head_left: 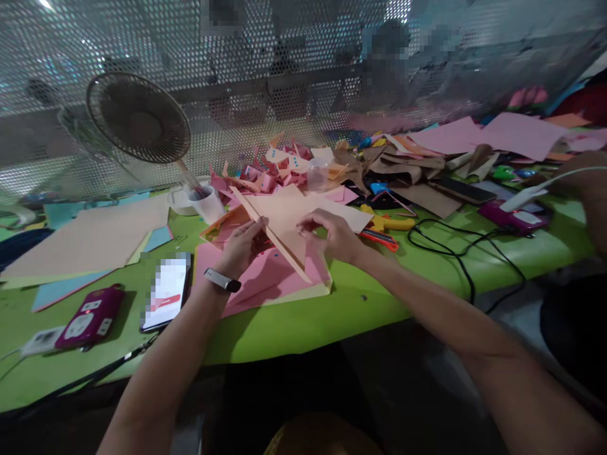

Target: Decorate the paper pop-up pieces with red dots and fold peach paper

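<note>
sheet in hand: we see a peach paper sheet, partly folded, with one long crease running down towards us; it lies on pink paper on the green bench, just right of the phone.
left hand: fingers closed narrowly on the sheet's left edge, beside the crease.
right hand: fingers pinched on the upper fold, right of the phone and further off.
handling: we judge the sheet light, thin and limp, easily creased or torn, and apt to slide on the pink paper.
hold: best taken at edges and corners, pressing along the crease.
</note>
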